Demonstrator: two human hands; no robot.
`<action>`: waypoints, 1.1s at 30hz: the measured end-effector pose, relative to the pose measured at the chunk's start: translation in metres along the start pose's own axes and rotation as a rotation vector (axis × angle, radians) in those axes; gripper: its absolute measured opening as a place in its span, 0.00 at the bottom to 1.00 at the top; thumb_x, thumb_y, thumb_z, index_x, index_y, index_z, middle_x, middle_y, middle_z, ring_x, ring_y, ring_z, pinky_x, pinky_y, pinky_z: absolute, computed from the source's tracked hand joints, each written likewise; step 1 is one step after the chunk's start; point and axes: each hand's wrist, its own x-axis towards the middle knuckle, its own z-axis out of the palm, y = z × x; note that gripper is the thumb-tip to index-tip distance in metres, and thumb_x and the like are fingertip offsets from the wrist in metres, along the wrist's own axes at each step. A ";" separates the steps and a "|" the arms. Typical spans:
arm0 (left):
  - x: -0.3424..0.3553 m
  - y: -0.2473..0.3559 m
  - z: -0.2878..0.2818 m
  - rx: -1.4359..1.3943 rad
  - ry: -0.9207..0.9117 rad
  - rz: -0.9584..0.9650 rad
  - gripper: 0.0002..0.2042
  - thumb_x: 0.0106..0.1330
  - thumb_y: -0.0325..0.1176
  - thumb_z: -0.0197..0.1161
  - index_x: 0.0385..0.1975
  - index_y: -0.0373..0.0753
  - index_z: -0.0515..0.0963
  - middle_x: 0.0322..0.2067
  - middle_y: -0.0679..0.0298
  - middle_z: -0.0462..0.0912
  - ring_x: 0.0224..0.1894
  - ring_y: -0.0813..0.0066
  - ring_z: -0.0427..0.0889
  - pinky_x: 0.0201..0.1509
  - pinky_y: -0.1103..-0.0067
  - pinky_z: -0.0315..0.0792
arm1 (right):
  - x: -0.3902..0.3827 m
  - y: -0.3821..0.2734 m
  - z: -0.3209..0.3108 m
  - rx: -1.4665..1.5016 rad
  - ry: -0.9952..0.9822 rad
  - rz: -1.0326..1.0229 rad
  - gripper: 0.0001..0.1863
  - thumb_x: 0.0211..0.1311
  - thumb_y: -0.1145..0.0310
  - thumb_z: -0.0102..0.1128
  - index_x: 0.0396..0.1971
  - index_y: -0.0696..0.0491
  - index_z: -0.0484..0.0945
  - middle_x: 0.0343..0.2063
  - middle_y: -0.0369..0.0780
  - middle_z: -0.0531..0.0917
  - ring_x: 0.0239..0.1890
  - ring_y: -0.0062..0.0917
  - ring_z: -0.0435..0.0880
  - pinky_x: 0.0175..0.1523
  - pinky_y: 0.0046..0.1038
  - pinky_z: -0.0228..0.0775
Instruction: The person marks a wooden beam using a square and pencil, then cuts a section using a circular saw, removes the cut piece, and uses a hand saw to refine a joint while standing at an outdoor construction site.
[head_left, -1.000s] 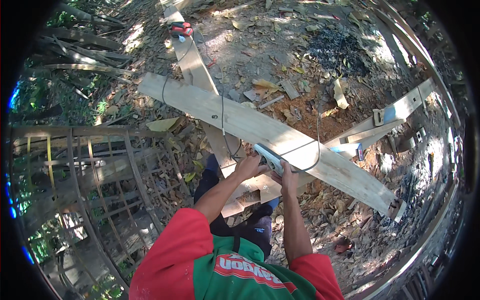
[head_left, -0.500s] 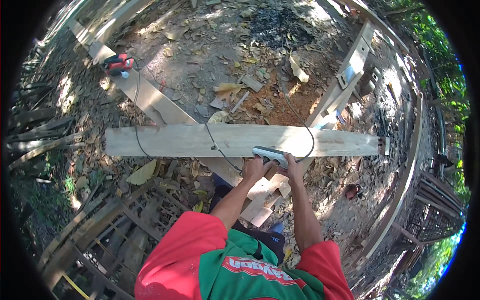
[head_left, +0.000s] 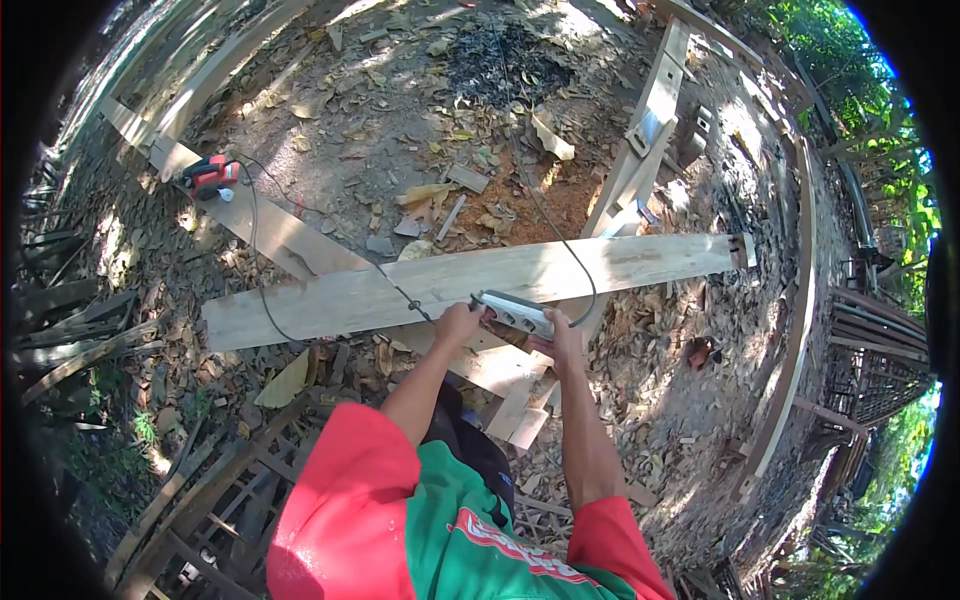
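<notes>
A white-and-grey power strip [head_left: 515, 314] with a row of sockets is held above the near edge of a long pale plank [head_left: 400, 290]. My right hand [head_left: 562, 343] is closed around its right end, where a dark cable [head_left: 584, 270] leads off and arcs over the plank. At the strip's left end, my left hand [head_left: 460, 324] is closed on the end of a black power cord [head_left: 408, 298]. Its fingers hide whether a plug is in a socket. The cord lies across the plank.
A red power tool [head_left: 211, 177] rests on a slanting board [head_left: 255, 230] at the far left, with its cord trailing. Slotted timber [head_left: 655, 110] stands at the far right. Wood offcuts [head_left: 520, 415] lie below my hands. A slatted wooden frame [head_left: 250, 480] is at the near left.
My left hand has shifted from the strip's body to its left end. The strip has turned, so its sockets show more. The whole view has tilted, and the plank now slants.
</notes>
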 end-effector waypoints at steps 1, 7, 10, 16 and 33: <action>0.010 -0.015 -0.001 -0.270 -0.240 -0.035 0.22 0.65 0.51 0.60 0.32 0.33 0.81 0.26 0.54 0.84 0.27 0.60 0.84 0.32 0.68 0.76 | -0.005 -0.002 0.010 0.022 -0.037 -0.007 0.28 0.56 0.53 0.59 0.50 0.57 0.73 0.39 0.48 0.80 0.30 0.34 0.86 0.33 0.29 0.82; 0.003 -0.030 -0.029 -0.620 -0.482 0.012 0.26 0.65 0.56 0.60 0.28 0.32 0.79 0.21 0.62 0.80 0.24 0.73 0.81 0.28 0.73 0.75 | -0.032 -0.002 0.026 0.063 -0.123 -0.039 0.26 0.56 0.55 0.60 0.49 0.59 0.74 0.39 0.48 0.81 0.31 0.33 0.86 0.32 0.28 0.81; -0.009 -0.026 -0.049 -0.468 -0.351 0.018 0.28 0.62 0.60 0.60 0.28 0.33 0.80 0.22 0.61 0.80 0.25 0.71 0.80 0.30 0.73 0.74 | -0.037 0.004 0.036 0.132 -0.184 -0.054 0.24 0.57 0.57 0.60 0.48 0.58 0.74 0.37 0.47 0.81 0.30 0.32 0.85 0.33 0.29 0.81; -0.021 -0.037 -0.055 -0.417 -0.262 -0.034 0.33 0.52 0.66 0.65 0.30 0.33 0.84 0.28 0.54 0.84 0.34 0.68 0.82 0.40 0.71 0.73 | -0.038 0.038 0.053 0.213 -0.090 -0.054 0.23 0.59 0.55 0.59 0.48 0.56 0.74 0.36 0.46 0.82 0.25 0.30 0.85 0.29 0.28 0.83; 0.058 -0.059 -0.065 -0.359 -0.393 -0.195 0.35 0.48 0.65 0.68 0.26 0.29 0.83 0.25 0.49 0.84 0.30 0.60 0.84 0.37 0.69 0.73 | -0.005 0.017 0.133 0.231 0.254 0.145 0.21 0.61 0.56 0.56 0.46 0.58 0.77 0.32 0.46 0.83 0.25 0.30 0.84 0.31 0.28 0.82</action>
